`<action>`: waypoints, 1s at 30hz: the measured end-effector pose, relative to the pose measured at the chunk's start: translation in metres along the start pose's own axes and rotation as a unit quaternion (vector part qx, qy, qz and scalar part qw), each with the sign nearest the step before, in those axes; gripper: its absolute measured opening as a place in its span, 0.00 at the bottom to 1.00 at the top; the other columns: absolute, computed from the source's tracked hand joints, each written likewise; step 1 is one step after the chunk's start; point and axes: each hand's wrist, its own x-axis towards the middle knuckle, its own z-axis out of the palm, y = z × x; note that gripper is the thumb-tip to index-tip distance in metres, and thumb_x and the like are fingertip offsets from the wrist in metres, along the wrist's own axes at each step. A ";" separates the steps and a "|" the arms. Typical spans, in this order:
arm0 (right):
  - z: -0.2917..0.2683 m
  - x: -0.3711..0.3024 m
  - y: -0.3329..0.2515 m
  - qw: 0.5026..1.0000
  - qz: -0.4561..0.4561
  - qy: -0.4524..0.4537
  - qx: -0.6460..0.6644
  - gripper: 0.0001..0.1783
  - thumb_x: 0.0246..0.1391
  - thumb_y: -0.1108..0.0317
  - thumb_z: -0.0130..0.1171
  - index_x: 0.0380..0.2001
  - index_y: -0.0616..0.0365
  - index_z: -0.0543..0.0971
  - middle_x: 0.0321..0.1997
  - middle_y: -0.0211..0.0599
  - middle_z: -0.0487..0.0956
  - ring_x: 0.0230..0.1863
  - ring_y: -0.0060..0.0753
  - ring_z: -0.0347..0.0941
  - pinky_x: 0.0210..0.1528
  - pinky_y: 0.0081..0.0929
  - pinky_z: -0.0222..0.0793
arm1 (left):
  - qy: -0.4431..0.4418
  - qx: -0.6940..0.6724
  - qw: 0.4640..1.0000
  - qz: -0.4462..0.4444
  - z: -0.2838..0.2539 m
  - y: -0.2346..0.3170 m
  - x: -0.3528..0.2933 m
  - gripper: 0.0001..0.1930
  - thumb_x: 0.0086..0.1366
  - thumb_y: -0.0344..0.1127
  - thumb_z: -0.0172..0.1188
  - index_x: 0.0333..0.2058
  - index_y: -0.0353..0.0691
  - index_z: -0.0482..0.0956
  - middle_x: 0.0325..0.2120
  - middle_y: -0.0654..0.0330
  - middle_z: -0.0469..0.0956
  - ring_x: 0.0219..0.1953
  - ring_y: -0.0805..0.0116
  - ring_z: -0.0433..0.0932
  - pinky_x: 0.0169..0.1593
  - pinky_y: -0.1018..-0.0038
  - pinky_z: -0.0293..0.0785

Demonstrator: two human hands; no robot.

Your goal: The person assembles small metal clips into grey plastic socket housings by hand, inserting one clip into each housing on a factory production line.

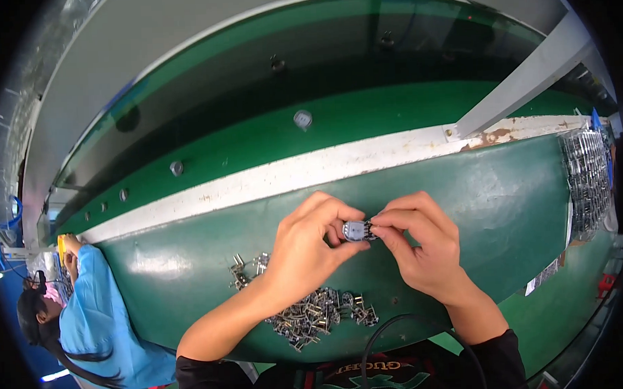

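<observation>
Between my two hands, above the green worktable [496, 181], is a small grey part [357, 230] with dark and metal bits on its right side; it looks like a plug or socket body. My left hand [312, 239] grips it from the left, thumb below and fingers above. The fingertips of my right hand [419, 239] pinch at its right end; whatever small bit they hold there is too small to name. Below my left wrist lies a pile of small metal-pronged parts [316, 316], partly hidden by my forearm.
Beyond a white ledge [270, 177], a green conveyor belt [234, 146] carries several spaced parts, one being a round grey part [303, 119]. A slanted metal post [520, 74] rises at right. Stacked metal parts [587, 178] stand at the right edge. A co-worker in blue [100, 318] works at left.
</observation>
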 end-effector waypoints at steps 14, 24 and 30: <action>0.020 -0.011 -0.011 0.991 -0.082 -0.061 -0.088 0.12 0.40 0.80 0.71 0.31 0.59 0.82 0.31 0.34 0.77 0.27 0.35 0.74 0.23 0.28 0.69 | 0.014 -0.088 0.995 -0.054 0.008 -0.004 -0.027 0.16 0.48 0.22 0.74 0.36 0.36 0.78 0.34 0.58 0.72 0.27 0.71 0.77 0.31 0.75 0.76; 0.023 -0.016 -0.003 0.996 -0.054 -0.056 -0.037 0.18 0.41 0.85 0.66 0.39 0.63 0.83 0.36 0.38 0.77 0.29 0.35 0.75 0.27 0.27 0.71 | -0.030 -0.308 0.943 -0.123 -0.005 -0.019 -0.027 0.14 0.60 0.15 0.62 0.46 0.29 0.81 0.44 0.56 0.79 0.38 0.78 0.78 0.39 0.82 0.76; 0.027 -0.013 0.000 0.996 0.008 -0.093 0.009 0.19 0.47 0.87 0.59 0.44 0.65 0.81 0.40 0.37 0.75 0.34 0.38 0.74 0.32 0.29 0.72 | 0.050 -0.170 0.977 -0.116 -0.039 -0.017 -0.002 0.08 0.62 0.24 0.62 0.39 0.32 0.85 0.28 0.61 0.84 0.31 0.79 0.79 0.36 0.80 0.74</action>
